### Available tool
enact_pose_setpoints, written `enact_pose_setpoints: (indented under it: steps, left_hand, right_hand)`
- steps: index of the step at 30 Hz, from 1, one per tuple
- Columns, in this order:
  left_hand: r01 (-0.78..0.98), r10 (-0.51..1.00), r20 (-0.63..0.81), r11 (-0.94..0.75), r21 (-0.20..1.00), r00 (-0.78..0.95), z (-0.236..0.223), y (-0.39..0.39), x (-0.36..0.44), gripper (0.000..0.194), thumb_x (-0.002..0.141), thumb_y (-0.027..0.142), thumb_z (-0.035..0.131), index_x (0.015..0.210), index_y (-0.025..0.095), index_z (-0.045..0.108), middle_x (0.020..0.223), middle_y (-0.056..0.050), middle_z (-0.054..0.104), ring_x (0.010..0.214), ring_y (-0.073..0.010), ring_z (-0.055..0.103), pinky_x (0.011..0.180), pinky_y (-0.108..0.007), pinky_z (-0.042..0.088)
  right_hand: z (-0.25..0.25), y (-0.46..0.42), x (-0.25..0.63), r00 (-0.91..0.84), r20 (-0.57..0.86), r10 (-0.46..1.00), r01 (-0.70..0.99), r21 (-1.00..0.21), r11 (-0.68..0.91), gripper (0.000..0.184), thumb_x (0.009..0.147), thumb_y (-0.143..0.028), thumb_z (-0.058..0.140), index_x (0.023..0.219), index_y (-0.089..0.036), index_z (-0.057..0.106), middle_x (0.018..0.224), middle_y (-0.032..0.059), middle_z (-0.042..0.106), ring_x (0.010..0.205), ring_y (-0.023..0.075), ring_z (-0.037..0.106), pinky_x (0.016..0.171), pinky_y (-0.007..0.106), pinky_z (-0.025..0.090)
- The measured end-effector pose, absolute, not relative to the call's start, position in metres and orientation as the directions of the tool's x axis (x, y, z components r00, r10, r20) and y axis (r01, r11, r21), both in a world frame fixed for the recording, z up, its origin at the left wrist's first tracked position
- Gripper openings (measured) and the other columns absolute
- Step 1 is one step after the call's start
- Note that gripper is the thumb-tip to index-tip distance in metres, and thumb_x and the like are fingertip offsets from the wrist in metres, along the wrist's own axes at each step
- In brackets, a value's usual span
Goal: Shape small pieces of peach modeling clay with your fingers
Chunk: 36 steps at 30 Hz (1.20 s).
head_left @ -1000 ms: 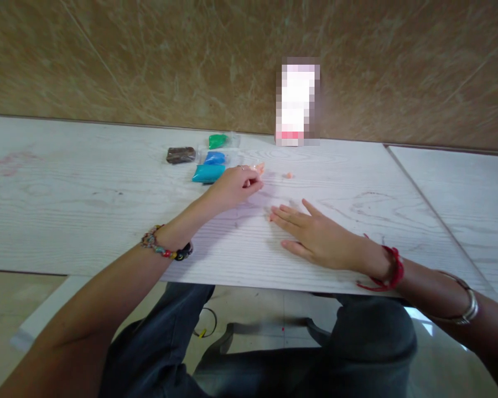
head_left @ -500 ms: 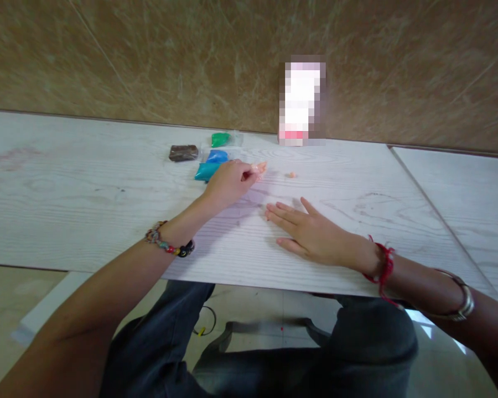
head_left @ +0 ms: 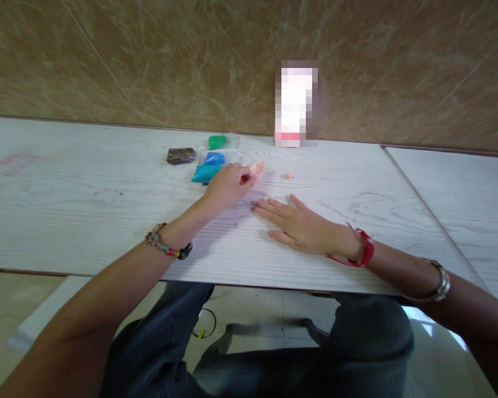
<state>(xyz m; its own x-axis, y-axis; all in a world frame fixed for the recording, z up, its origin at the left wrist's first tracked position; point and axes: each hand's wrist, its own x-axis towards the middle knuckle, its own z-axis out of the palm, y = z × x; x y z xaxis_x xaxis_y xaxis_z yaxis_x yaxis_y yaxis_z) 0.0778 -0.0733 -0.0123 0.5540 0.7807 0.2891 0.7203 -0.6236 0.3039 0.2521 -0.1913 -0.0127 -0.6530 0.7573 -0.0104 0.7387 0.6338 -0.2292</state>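
My left hand (head_left: 229,185) is closed, its fingers pinching a clear packet of peach clay (head_left: 258,167). To the right of the packet, a small lump of peach clay (head_left: 288,176) lies on the white table (head_left: 128,221). My right hand (head_left: 301,224) is stretched flat, palm down, with its fingertips low over the tabletop. A small bit of peach clay seems to be under those fingertips, mostly hidden. Partly behind my left hand is a teal clay packet (head_left: 204,174), with a blue packet (head_left: 214,159) just beyond it.
A green packet (head_left: 217,142) and a brown packet (head_left: 181,156) lie farther back on the left. A phone-like blurred bright object (head_left: 295,102) leans on the brown marbled wall (head_left: 149,61). A seam (head_left: 423,202) crosses the table at right.
My right hand has slid left across the table, closer to my left hand, fingers still stretched out. The left hand keeps its hold on the peach clay packet with little movement.
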Motion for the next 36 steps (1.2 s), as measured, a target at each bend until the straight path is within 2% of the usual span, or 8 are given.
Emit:
enact_pose_setpoints:
  steps: [3, 6, 9, 17, 22, 28, 31, 36]
  left_hand:
    - [0.686, 0.781, 0.252, -0.623, 0.376, 0.571, -0.011, -0.075, 0.076, 0.028, 0.082, 0.031, 0.046, 0.07, 0.013, 0.064, 0.06, -0.002, 0.056, 0.055, -0.0116, 0.044, 0.053, -0.025, 0.028]
    - [0.592, 0.711, 0.181, -0.677, 0.438, 0.679, -0.007, -0.079, 0.075, 0.025, 0.082, 0.029, 0.047, 0.07, 0.014, 0.062, 0.059, 0.0, 0.057, 0.054, -0.0099, 0.045, 0.053, -0.024, 0.029]
    - [0.509, 0.614, 0.113, -0.731, 0.455, 0.781, -0.005, -0.085, 0.077, 0.024, 0.081, 0.029, 0.048, 0.068, 0.014, 0.061, 0.059, 0.001, 0.057, 0.054, -0.0092, 0.045, 0.053, -0.023, 0.029]
    - [0.488, 0.588, 0.138, -0.762, 0.426, 0.797, -0.004, -0.086, 0.079, 0.022, 0.082, 0.026, 0.045, 0.074, 0.015, 0.062, 0.068, -0.001, 0.06, 0.061, -0.0104, 0.05, 0.057, -0.023, 0.032]
    - [0.395, 0.447, -0.001, -0.79, 0.469, 0.895, -0.003, -0.091, 0.081, 0.017, 0.075, 0.032, 0.059, 0.077, 0.015, 0.062, 0.069, 0.0, 0.057, 0.061, -0.0101, 0.048, 0.056, -0.021, 0.032]
    - [0.371, 0.458, 0.085, -0.804, 0.466, 0.885, -0.004, -0.097, 0.087, 0.018, 0.08, 0.032, 0.056, 0.083, 0.016, 0.063, 0.076, -0.002, 0.056, 0.069, -0.0121, 0.051, 0.062, -0.023, 0.035]
    - [0.359, 0.508, 0.208, -0.793, 0.492, 0.836, 0.0, -0.098, 0.087, 0.02, 0.081, 0.034, 0.055, 0.088, 0.017, 0.063, 0.08, -0.002, 0.058, 0.075, -0.0132, 0.052, 0.069, -0.025, 0.038]
    - [0.35, 0.546, 0.318, -0.79, 0.503, 0.775, 0.002, -0.098, 0.088, 0.015, 0.082, 0.027, 0.055, 0.079, 0.015, 0.063, 0.077, -0.002, 0.06, 0.074, -0.0121, 0.052, 0.072, -0.026, 0.038]
  right_hand:
    - [-0.01, -0.191, 0.264, -0.685, -0.015, 0.728, 0.685, -0.352, 0.637, 0.049, 0.092, -0.033, 0.031, 0.139, -0.019, 0.03, 0.144, 0.0086, 0.034, 0.133, 0.0215, 0.03, 0.107, 0.055, 0.019]
    - [-0.008, -0.188, 0.278, -0.574, 0.092, 0.814, 0.7, -0.461, 0.545, 0.045, 0.089, -0.026, 0.037, 0.134, -0.018, 0.039, 0.131, 0.0069, 0.052, 0.119, 0.0165, 0.05, 0.103, 0.041, 0.035]
    - [-0.011, -0.178, 0.284, -0.475, 0.193, 0.859, 0.734, -0.452, 0.507, 0.038, 0.085, -0.023, 0.044, 0.122, -0.017, 0.053, 0.122, 0.0065, 0.059, 0.11, 0.0174, 0.056, 0.094, 0.035, 0.044]
    - [-0.022, -0.166, 0.268, -0.447, 0.288, 0.847, 0.744, -0.405, 0.531, 0.02, 0.084, -0.026, 0.053, 0.095, -0.016, 0.066, 0.097, 0.0078, 0.066, 0.093, 0.0176, 0.058, 0.084, 0.032, 0.046]
    - [-0.021, -0.166, 0.266, -0.383, 0.28, 0.88, 0.776, -0.419, 0.471, 0.013, 0.082, -0.017, 0.053, 0.08, -0.015, 0.065, 0.08, 0.0053, 0.065, 0.079, 0.0151, 0.058, 0.073, 0.028, 0.045]
    - [-0.017, -0.17, 0.271, -0.251, 0.321, 0.913, 0.694, -0.598, 0.402, 0.014, 0.074, -0.019, 0.063, 0.087, -0.015, 0.066, 0.081, 0.0026, 0.068, 0.072, 0.0125, 0.06, 0.067, 0.025, 0.046]
    - [-0.016, -0.171, 0.27, -0.174, 0.304, 0.937, 0.657, -0.673, 0.34, 0.016, 0.074, -0.023, 0.063, 0.088, -0.015, 0.067, 0.078, 0.0026, 0.069, 0.07, 0.0129, 0.061, 0.065, 0.026, 0.047]
    - [-0.018, -0.168, 0.27, -0.015, 0.355, 0.935, 0.595, -0.748, 0.294, 0.017, 0.072, -0.025, 0.065, 0.085, -0.014, 0.066, 0.077, 0.004, 0.067, 0.07, 0.0143, 0.062, 0.069, 0.031, 0.049]
